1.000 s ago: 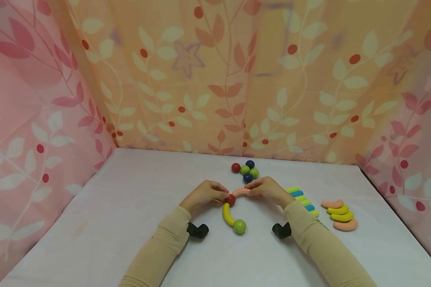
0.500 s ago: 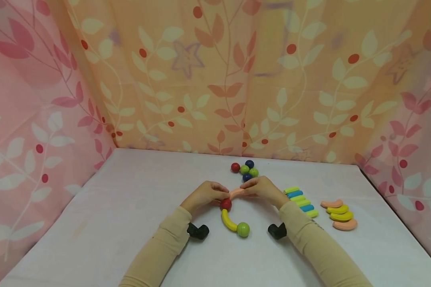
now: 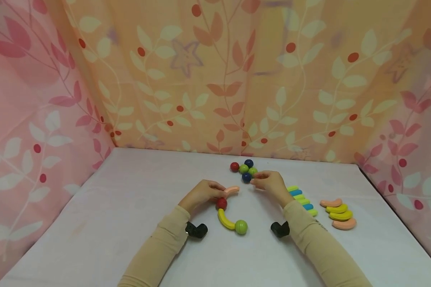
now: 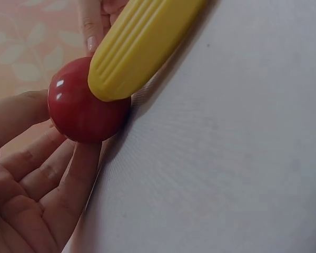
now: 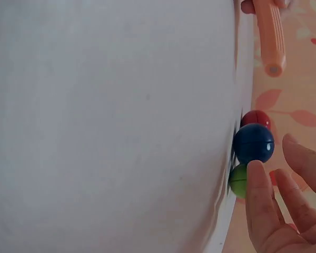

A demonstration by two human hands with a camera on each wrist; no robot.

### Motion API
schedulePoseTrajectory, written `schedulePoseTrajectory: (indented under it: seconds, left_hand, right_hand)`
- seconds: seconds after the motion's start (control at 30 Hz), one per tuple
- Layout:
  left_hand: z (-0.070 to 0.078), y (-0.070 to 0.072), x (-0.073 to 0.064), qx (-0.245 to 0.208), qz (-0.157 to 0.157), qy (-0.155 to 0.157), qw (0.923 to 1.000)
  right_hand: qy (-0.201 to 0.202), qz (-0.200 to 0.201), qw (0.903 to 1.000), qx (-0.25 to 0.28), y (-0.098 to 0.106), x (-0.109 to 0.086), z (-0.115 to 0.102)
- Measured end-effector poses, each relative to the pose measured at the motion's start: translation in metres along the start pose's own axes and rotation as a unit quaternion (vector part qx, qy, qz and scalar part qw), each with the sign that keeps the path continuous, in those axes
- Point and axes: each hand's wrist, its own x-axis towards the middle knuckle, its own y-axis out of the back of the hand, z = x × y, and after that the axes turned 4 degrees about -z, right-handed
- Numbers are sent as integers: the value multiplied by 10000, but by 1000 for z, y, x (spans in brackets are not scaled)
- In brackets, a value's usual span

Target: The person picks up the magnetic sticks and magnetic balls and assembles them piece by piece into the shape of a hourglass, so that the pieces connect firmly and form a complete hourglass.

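Note:
My left hand (image 3: 204, 192) pinches a red ball (image 4: 81, 108) between thumb and fingers. One end of a curved yellow bar (image 3: 225, 220) touches the ball, and a green ball (image 3: 241, 227) sits at the bar's other end. From the red ball's far side a curved pink bar (image 3: 232, 190) points toward the right; its inner end is hidden by my fingers. In the right wrist view, that bar's free end has a grey round spot. My right hand (image 3: 271, 184) holds nothing, its spread fingers beside a blue ball (image 5: 254, 143) in the ball cluster.
Behind the hands, the cluster includes another red ball (image 3: 235, 167), green balls (image 3: 244, 168) and a second blue ball (image 3: 249, 163). Lime and blue sticks (image 3: 299, 197) lie by the right forearm. Farther right are curved pink and yellow bars (image 3: 341, 215). Patterned curtains surround the white table (image 3: 129, 179).
My right hand has let go of the pink bar and moved away toward the balls. The joined pieces have swung and shifted slightly left, with my left hand still at the red ball.

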Motion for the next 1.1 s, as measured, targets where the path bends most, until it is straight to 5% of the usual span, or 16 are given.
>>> schedulePoseTrajectory:
  seconds: [0.3, 0.6, 1.1]
  left_hand:
    - [-3, 1, 4, -450, 9, 47, 9990]
    - [-4, 2, 3, -532, -22, 58, 9986]
    - [-1, -1, 1, -920, 62, 36, 9957]
  right_hand:
    - [-123, 27, 9992, -373, 0, 7, 0]
    - [-212, -130, 9997, -48, -7, 17, -7]
    - [8, -279, 9957, -888, -11, 15, -7]
